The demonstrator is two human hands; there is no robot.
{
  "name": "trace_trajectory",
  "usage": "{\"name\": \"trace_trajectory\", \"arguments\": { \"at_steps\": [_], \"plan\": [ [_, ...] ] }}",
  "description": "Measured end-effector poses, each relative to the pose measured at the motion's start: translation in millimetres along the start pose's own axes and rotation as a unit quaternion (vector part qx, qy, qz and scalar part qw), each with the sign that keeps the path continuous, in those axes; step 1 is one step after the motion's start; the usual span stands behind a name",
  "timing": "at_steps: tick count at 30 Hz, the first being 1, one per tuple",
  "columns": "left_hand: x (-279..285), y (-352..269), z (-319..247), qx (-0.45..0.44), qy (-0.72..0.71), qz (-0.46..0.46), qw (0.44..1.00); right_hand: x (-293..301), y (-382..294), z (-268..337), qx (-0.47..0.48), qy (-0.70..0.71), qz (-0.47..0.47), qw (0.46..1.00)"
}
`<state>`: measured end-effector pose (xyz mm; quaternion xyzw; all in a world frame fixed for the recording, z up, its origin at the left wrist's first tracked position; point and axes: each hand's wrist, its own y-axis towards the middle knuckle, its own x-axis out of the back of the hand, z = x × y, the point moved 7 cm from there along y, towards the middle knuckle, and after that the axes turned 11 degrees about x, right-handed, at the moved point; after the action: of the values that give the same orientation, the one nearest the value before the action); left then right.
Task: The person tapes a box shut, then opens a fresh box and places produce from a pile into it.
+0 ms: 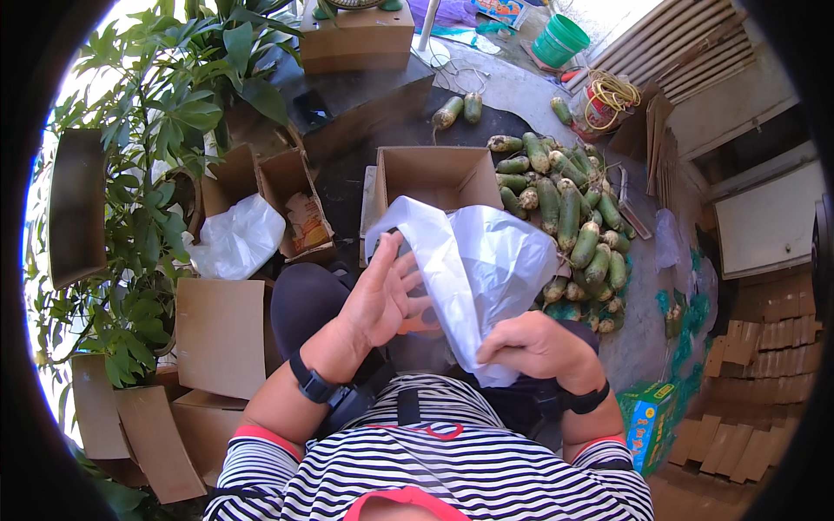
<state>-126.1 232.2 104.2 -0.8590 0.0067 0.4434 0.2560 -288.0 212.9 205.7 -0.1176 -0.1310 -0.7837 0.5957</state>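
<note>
A white plastic bag (pixel 502 254) hangs in front of my body, bunched and partly unfolded. My right hand (pixel 537 345) pinches its lower edge. On the other side, my left hand (pixel 384 296) has its fingers spread, palm turned towards the bag; its fingertips lie against or just behind the bag's edge, and I cannot tell which. Just beyond the bag stands an open cardboard box (pixel 436 166), its near side covered by the plastic. To the right of the box lies a large heap of green radishes (pixel 567 208) with pale, soil-marked ends.
Two more radishes (pixel 456 111) lie on the dark mat ahead. At left, another plastic bag (pixel 241 234) rests by open cartons (pixel 293 202), near leafy plants (pixel 143 111). A green bucket (pixel 560 40) stands far right. Stacked flat cardboard (pixel 775 365) and a printed box (pixel 648 423) are at right.
</note>
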Motion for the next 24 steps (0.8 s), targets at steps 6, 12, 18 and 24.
{"name": "trace_trajectory", "arguments": {
  "at_steps": [6,12,18,24],
  "plan": [
    [59,70,40,0.006,0.078,-0.191,0.978,-107,-5,-122,-0.039,-0.073,0.006,0.997],
    [54,49,17,-0.18,0.185,-0.151,0.954,-103,-22,-148,-0.094,-0.197,0.093,0.972],
    [23,4,-7,-0.246,0.345,-0.116,0.899,14,3,-23,0.016,-0.303,-0.188,0.934],
    [4,-12,-16,-0.297,0.295,-0.09,0.904,2,36,-117,-0.062,0.004,-0.033,0.998]
  ]
}}
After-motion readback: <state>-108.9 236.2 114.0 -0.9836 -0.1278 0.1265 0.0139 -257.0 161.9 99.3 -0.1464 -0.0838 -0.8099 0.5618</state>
